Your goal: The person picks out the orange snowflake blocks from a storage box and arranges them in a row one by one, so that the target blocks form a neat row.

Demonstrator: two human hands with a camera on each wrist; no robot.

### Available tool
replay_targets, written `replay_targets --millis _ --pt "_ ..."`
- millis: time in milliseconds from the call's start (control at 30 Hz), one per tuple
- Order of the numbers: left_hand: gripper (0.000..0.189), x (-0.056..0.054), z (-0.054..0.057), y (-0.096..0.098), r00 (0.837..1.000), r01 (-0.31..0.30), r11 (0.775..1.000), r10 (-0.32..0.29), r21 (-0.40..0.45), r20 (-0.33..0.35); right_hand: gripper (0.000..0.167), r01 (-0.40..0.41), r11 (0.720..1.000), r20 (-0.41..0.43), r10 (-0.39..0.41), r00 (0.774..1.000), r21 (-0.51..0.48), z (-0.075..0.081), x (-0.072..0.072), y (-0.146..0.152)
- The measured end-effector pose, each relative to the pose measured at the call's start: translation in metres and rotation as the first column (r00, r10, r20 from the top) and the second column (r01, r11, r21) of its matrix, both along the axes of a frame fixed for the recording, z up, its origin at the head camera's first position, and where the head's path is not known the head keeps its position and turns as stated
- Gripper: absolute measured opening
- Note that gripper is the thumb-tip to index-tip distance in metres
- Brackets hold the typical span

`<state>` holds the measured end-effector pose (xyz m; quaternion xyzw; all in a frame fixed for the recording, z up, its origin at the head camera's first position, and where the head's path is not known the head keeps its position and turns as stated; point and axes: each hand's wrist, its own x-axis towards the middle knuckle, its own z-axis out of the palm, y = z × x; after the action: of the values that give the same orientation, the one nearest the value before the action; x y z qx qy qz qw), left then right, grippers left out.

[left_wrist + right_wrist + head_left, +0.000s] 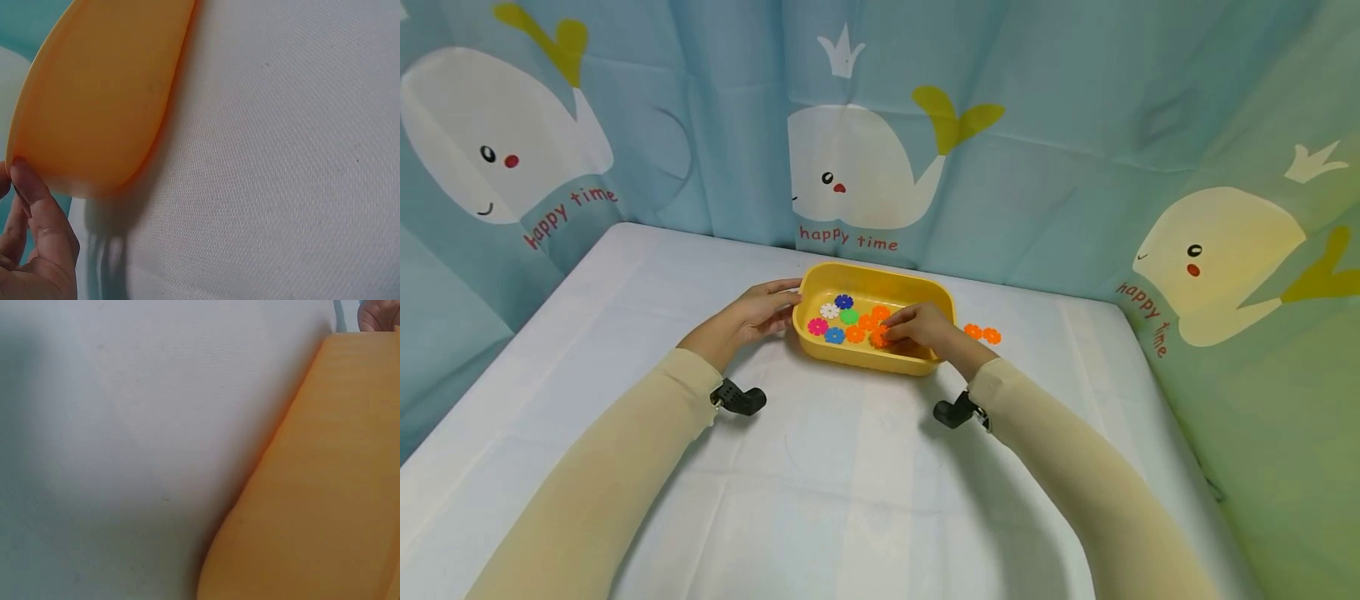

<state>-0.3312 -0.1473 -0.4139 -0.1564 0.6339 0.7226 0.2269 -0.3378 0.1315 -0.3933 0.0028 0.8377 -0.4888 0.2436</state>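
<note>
from my distant post i see the left hand [763, 310] pinch the yellow tub [867, 358], which sits at twelve o'clock, by its nine-o'clock end, probably to steady it, while the right hand [925, 327], narrow, seems to hold an orange disc [877, 337] inside.

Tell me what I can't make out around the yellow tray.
- Head view: the part of the yellow tray beneath the right hand, which covers it.
- Head view: fine detail of the orange pieces; too small.
- Left wrist view: the rest of the left hand, cut off by the left and bottom edges.
- Both wrist views: the tray's contents, hidden by its outer wall.
</note>
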Motion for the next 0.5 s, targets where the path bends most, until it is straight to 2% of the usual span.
replay_targets --millis 100,500 --pt "0.052 0.001 0.0 0.0 1.0 0.0 1.0 0.0 -0.003 -0.009 0.03 -0.015 1.0 -0.017 0.015 1.0 -0.019 0.003 0.001 0.002" --pt "0.052 -0.001 -0.002 0.001 1.0 -0.003 1.0 0.003 -0.022 0.003 0.032 0.011 0.999 0.012 -0.011 1.0 -0.052 0.012 0.002 0.012"
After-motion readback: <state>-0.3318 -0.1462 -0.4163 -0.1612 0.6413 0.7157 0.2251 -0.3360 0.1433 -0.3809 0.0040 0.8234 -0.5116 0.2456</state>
